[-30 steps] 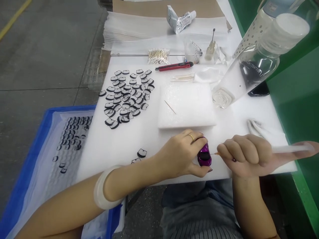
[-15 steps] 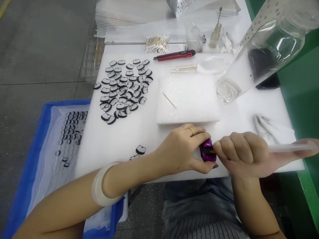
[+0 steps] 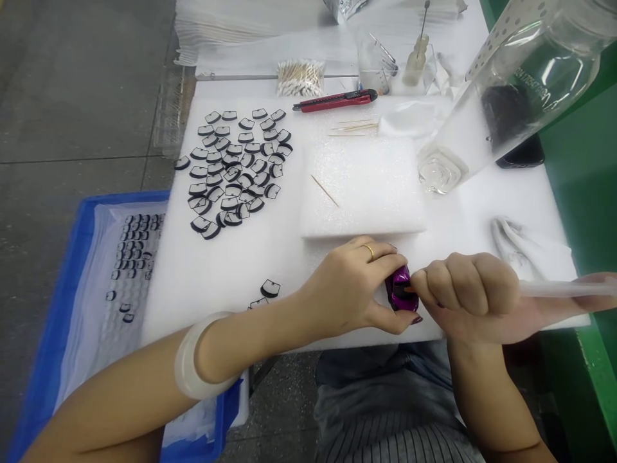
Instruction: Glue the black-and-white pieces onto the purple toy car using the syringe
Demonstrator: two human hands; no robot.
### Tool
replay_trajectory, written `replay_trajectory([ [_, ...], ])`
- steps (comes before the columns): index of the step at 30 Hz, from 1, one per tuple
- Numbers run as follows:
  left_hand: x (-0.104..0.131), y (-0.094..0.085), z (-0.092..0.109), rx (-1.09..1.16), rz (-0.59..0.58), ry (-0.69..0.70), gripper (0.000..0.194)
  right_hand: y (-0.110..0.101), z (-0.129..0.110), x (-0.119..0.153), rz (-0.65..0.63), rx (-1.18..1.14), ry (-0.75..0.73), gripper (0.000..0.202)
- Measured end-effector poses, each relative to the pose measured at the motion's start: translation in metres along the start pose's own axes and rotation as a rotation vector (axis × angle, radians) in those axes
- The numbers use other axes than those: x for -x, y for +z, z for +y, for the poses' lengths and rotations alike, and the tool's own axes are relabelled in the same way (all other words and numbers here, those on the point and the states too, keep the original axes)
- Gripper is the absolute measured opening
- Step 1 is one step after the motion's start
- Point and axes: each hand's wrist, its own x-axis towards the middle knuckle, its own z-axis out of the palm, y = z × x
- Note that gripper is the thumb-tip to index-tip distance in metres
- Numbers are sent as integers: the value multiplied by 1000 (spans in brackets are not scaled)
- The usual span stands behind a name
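My left hand (image 3: 359, 286), with a ring on one finger, grips a glossy purple piece (image 3: 401, 283) between thumb and fingers near the table's front edge. Just right of it, my right hand (image 3: 463, 292) is closed around a translucent white stick-like tool (image 3: 563, 288). An orange-brown tip reaches from the right fingers to the dark middle of the purple piece. Behind my hands lies a white foam block (image 3: 364, 193) with a wooden toothpick (image 3: 324, 191) on top. Many small black-edged white pieces (image 3: 231, 173) are spread at the left of the table.
A red cutter (image 3: 335, 101), cotton swabs (image 3: 299, 78) and a small bottle (image 3: 415, 63) stand or lie at the back. A large clear bottle (image 3: 506, 96) and a white cloth (image 3: 523, 247) are at right. A blue tray (image 3: 53, 334) holds more small pieces below left.
The view has shifted slightly, so the table's things appear a little further left and up. Both hands keep their holds and have barely moved.
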Motion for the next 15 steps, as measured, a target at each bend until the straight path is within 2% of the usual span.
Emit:
replay_trajectory([
  [9,-1,1,1,-11,13,16,44,-1,-1,1,20,35,-9,65],
  [15,0,1,0,-22,24,19,42,1,-1,-4,-18,38,-34,62],
])
